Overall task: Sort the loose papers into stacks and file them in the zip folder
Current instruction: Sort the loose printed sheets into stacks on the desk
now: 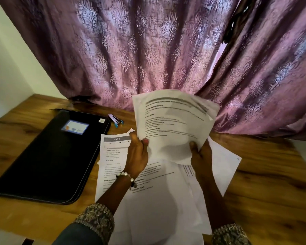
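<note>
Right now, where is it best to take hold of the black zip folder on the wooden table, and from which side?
Probably the black zip folder's right long edge, reached from the papers' side: it lies flat and closed, that edge faces the left hand.

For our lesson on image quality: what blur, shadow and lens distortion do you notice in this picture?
Head view: the raised white printed sheets are motion-blurred, their text smeared; a soft rounded shadow falls on the white papers lying on the table; the wide lens bows the wooden table edge and fans the purple patterned curtain outward.
</note>
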